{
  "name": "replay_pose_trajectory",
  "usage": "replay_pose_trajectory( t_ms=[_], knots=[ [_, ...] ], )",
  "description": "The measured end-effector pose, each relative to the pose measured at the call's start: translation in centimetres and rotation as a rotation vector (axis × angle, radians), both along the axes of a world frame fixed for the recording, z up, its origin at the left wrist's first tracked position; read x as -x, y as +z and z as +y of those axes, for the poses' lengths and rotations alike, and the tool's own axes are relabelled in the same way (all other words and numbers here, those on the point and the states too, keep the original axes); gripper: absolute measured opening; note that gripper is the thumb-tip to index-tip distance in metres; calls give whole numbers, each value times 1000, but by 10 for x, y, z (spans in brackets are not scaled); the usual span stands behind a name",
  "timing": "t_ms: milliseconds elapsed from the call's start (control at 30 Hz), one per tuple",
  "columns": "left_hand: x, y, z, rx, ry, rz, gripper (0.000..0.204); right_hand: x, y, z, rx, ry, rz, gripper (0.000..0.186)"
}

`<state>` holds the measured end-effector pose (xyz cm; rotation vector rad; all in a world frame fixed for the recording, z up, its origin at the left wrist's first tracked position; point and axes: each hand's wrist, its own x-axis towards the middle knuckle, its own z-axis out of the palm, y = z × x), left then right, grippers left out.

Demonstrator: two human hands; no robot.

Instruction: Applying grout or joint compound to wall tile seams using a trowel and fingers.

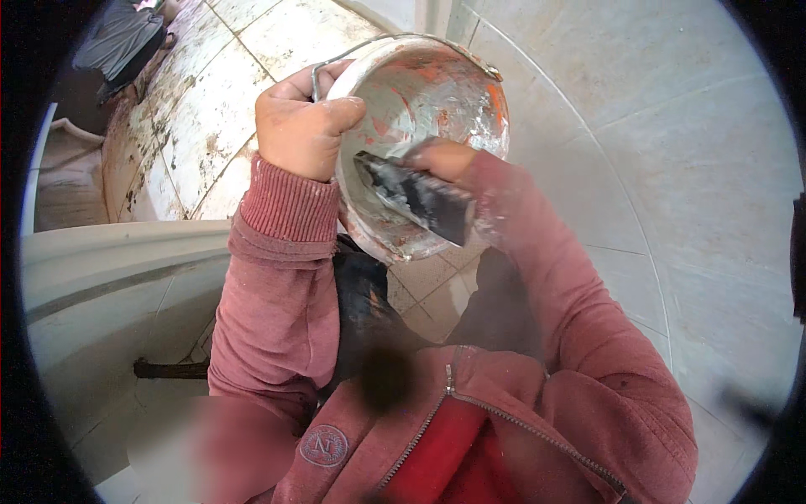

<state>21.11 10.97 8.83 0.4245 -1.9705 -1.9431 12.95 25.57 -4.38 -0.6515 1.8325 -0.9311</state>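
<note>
My left hand (298, 130) is closed round the left rim of a round white bucket (495, 105), its thumb over the edge. The bucket tilts so that its inside shows, smeared with white-grey paste and orange-red stains. A thin wire handle (369, 42) lies along the far rim and passes by my left hand. My right hand (441, 158) reaches into the bucket's mouth, fingers wrapped on a dark, flat scraper (416, 200) coated with whitish paste. Part of the right fingers is hidden behind the tool.
A pale tiled wall (705, 185) curves along the right. Dirt spots the light floor tiles (214, 109) at upper left, where a person in grey clothing (126, 42) is partly visible. A pale raised ledge (117, 252) runs on the left, with a dark stick (172, 370) below it.
</note>
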Motion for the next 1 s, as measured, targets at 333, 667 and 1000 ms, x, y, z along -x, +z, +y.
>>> replay_pose_trajectory(
  t_ms=[333, 667, 1000],
  knots=[
    [-13, -9, 0, 80, 112, 21, 33, -62, 26, 150, 315, -513, 41, 31],
    [-10, -17, -4, 90, 66, 48, 31, -9, -102, 153, -835, 342, 1048, 23],
    [-1, -15, -11, 16, 30, 38, 32, 26, -209, 136, -1042, 361, 1193, 29]
  ],
)
